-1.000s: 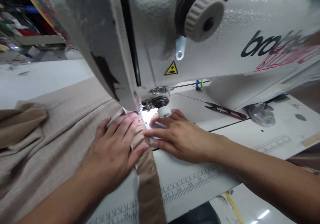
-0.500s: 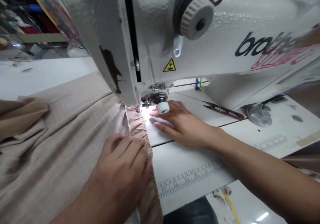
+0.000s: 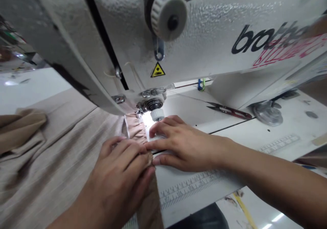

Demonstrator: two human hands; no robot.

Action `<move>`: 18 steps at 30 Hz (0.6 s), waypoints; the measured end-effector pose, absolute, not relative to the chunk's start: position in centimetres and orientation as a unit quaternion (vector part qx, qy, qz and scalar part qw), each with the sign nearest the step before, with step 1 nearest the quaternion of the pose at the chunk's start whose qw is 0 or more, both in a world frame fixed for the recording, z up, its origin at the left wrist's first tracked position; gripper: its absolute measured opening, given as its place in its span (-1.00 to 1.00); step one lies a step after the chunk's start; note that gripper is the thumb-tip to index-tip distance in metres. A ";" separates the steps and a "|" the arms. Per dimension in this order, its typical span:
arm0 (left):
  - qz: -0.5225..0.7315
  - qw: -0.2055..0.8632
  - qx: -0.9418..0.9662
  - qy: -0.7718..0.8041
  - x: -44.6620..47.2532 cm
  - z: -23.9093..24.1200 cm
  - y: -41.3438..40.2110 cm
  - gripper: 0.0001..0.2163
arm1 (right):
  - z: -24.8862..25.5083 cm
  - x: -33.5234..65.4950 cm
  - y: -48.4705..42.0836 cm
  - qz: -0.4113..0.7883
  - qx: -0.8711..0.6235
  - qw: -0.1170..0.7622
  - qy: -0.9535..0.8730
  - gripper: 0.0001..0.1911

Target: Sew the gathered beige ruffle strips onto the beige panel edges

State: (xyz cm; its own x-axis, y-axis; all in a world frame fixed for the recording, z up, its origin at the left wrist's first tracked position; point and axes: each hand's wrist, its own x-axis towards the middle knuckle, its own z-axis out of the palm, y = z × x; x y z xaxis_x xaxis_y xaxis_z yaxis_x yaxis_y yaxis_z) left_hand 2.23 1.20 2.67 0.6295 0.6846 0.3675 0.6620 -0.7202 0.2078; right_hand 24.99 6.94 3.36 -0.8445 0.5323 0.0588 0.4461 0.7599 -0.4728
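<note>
- Fabric, beige and woven (image 3: 51,157), spreads left of the white Brother sewing machine (image 3: 204,21), its gathered tan edge (image 3: 135,128) running under the steel presser foot (image 3: 139,113).
- Your left hand (image 3: 120,174) lies curled over that edge, pressing it against the white desk (image 3: 204,133); whether it truly grips, you cannot tell.
- Your right hand (image 3: 184,147) lies open, palm down, fingers spread, on the desk just beside the edge.
- Red-handled steel thread snips (image 3: 230,111) lie farther right, near a round metal disc (image 3: 267,113).
</note>
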 end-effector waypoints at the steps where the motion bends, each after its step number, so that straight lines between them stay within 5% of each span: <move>1: 0.206 0.006 0.903 0.378 1.9 2.6 1.5 -0.85 | 3.3 24.9 6.8 0.215 -0.265 0.090 -0.936 -0.59; 5: 0.155 -0.074 0.899 0.403 0.9 1.6 2.2 -0.47 | 3.3 24.8 6.4 0.199 -0.273 0.080 -0.938 -0.59; 18: 0.155 -0.063 0.888 0.428 0.1 -0.1 2.9 -0.40 | 3.2 24.1 6.6 0.202 -0.310 0.077 -0.926 -0.61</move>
